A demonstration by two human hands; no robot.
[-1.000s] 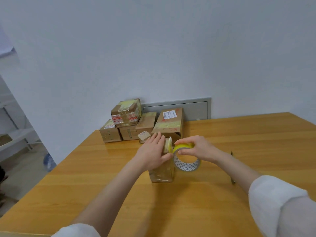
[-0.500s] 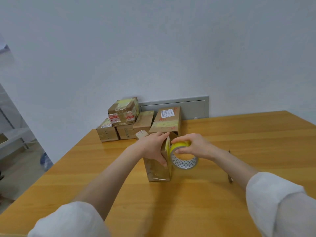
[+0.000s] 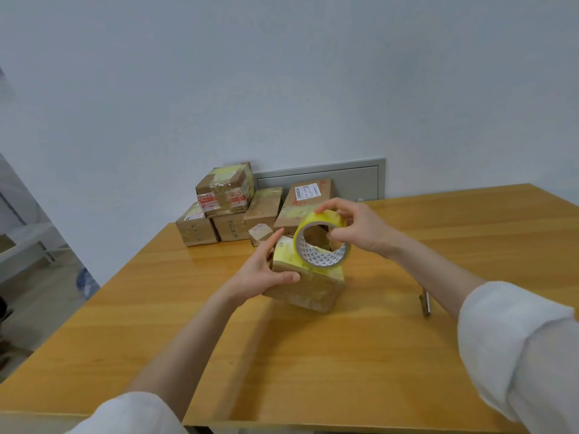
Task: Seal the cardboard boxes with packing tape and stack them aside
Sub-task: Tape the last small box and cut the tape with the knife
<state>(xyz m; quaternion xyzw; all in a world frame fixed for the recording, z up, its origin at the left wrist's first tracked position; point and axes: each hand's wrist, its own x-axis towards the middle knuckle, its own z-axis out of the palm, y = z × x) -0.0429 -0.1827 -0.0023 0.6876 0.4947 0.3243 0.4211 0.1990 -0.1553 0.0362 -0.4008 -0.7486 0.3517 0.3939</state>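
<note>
Tape roll and cardboard box meet near the middle of the table, the roll pressed against the box's upper edge. The box sits tilted rather than flat, probably so that its top face turns toward the person and the strip can run over a corner. Whether one lower edge rests on the wood or the box is just off it cannot be told.

The left hand grips the box from its left side, thumb laid across the near face and fingers reaching up the far side. This looks like a bracing hold, meant to stop the box sliding as tape is pulled. The right hand clasps the roll, thumb hooked inside the core and fingers curled over the outer rim, which lets the roll turn and pay out. A yellowish tape strip already covers part of the top.

Other boxes, most showing tape, are piled at the back against the wall, beside a grey panel, kept out of the working space. A slim tool, too small to identify, lies near the right forearm, likely within reach for cutting.
</note>
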